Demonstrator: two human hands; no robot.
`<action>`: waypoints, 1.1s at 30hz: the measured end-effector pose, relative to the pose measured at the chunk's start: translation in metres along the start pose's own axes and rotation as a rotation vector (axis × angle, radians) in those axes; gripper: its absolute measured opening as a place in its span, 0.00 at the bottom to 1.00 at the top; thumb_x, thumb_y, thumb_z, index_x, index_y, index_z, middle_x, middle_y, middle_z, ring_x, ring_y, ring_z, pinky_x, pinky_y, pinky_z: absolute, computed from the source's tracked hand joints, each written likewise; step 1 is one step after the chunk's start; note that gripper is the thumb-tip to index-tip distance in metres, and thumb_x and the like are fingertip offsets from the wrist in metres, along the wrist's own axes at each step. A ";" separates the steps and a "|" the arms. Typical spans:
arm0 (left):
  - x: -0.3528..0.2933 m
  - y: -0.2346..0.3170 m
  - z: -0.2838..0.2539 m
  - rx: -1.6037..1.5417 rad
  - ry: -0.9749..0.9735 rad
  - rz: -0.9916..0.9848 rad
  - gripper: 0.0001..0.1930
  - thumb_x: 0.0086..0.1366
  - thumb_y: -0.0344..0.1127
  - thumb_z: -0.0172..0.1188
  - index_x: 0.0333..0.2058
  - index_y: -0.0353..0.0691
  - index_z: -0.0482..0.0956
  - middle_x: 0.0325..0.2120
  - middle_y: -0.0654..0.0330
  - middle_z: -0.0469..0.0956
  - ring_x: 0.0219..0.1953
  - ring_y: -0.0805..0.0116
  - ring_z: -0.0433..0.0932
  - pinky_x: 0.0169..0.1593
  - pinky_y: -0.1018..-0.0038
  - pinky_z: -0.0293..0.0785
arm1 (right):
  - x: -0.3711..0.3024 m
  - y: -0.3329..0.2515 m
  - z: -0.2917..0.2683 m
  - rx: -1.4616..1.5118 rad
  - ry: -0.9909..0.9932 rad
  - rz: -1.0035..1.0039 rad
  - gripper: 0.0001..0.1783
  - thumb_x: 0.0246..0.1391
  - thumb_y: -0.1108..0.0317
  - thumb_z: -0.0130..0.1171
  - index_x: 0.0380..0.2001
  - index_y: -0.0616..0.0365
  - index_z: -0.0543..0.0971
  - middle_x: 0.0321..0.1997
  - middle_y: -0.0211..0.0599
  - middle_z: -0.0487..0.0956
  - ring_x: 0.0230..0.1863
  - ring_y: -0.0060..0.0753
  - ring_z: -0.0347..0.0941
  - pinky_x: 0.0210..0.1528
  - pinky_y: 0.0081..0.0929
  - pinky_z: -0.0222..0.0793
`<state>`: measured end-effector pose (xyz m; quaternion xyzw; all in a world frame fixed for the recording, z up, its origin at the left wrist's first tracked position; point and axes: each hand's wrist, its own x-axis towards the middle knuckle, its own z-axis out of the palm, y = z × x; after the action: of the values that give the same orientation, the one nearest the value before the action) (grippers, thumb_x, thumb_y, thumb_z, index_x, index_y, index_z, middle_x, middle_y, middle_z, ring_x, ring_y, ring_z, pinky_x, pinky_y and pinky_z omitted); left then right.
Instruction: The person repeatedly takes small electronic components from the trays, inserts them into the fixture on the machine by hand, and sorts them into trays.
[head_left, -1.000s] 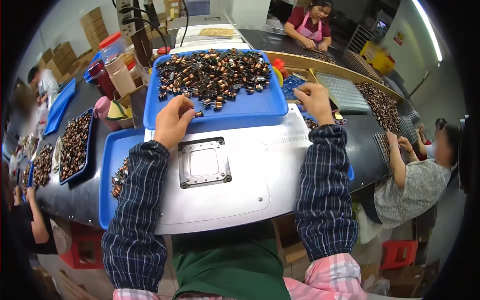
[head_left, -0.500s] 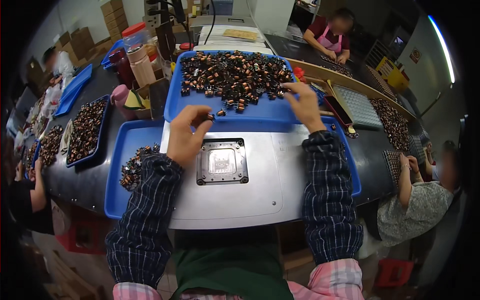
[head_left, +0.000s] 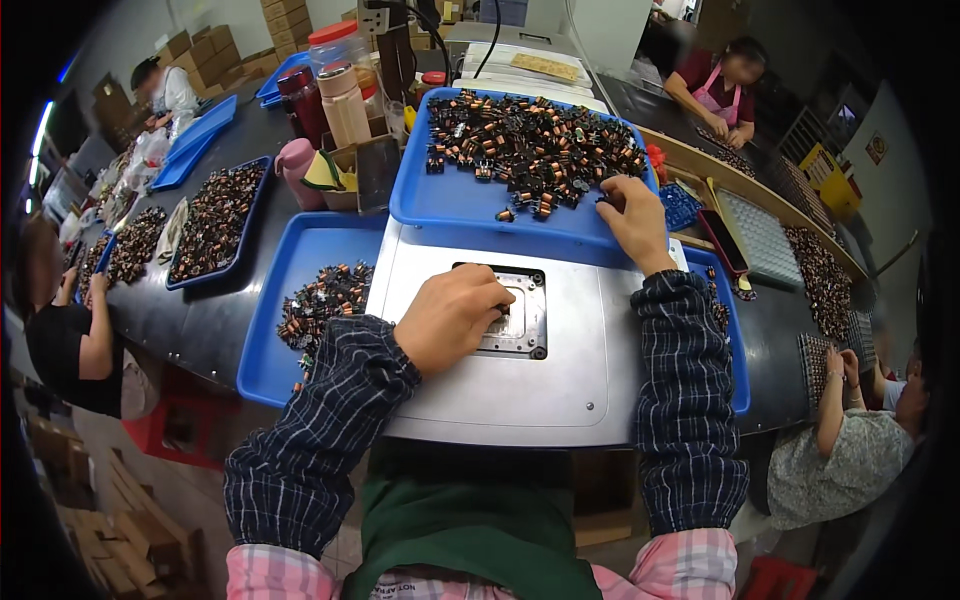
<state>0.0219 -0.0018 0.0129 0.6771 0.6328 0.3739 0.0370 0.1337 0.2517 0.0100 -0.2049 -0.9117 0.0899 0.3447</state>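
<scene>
My left hand (head_left: 456, 316) is over the square metal fixture (head_left: 538, 318) set into a silver plate (head_left: 570, 375). Its thumb and forefinger pinch a small black coil component, mostly hidden by the fingers, at the fixture's middle. At the lower right of the raised blue tray (head_left: 420, 205), my right hand (head_left: 640, 222) has its fingers closed together around a small dark coil component (head_left: 604, 199). Beside it in the tray lies a heap of black parts wound with copper wire (head_left: 530, 150).
Lower blue trays flank the plate; the left one (head_left: 262, 345) holds more coils. Bottles (head_left: 345, 105), a pink cup (head_left: 297, 172) and a cardboard box stand at left. A white grid tray (head_left: 765, 235) lies at right. Other people work at the bench on both sides.
My left hand has moved from the raised tray's front edge down onto the fixture, carrying a coil component. My right hand has closed its fingers at the tray's right side. The view has shifted.
</scene>
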 end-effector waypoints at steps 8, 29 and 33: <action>0.001 -0.002 0.002 0.148 -0.016 0.074 0.08 0.47 0.22 0.53 0.29 0.33 0.76 0.25 0.55 0.72 0.32 0.58 0.71 0.35 0.69 0.68 | -0.005 -0.047 -0.020 0.623 -0.130 0.085 0.15 0.37 0.81 0.58 0.34 0.63 0.75 0.28 0.27 0.71 0.28 0.16 0.68 0.30 0.11 0.65; 0.001 -0.008 0.014 0.171 -0.023 0.026 0.06 0.46 0.24 0.54 0.26 0.37 0.76 0.24 0.57 0.71 0.32 0.56 0.71 0.35 0.65 0.67 | -0.052 -0.105 -0.016 0.475 -0.402 0.053 0.10 0.48 0.71 0.55 0.35 0.64 0.77 0.23 0.28 0.70 0.19 0.16 0.66 0.20 0.15 0.63; -0.007 -0.009 0.007 0.083 0.061 0.003 0.06 0.46 0.24 0.55 0.26 0.37 0.76 0.24 0.56 0.72 0.31 0.57 0.71 0.34 0.66 0.67 | -0.053 -0.117 -0.018 0.532 -0.439 0.179 0.10 0.49 0.68 0.56 0.27 0.66 0.77 0.16 0.28 0.72 0.17 0.14 0.66 0.16 0.13 0.61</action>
<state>0.0191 -0.0037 -0.0002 0.6673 0.6475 0.3678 -0.0111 0.1448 0.1237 0.0278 -0.1628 -0.8873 0.3956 0.1725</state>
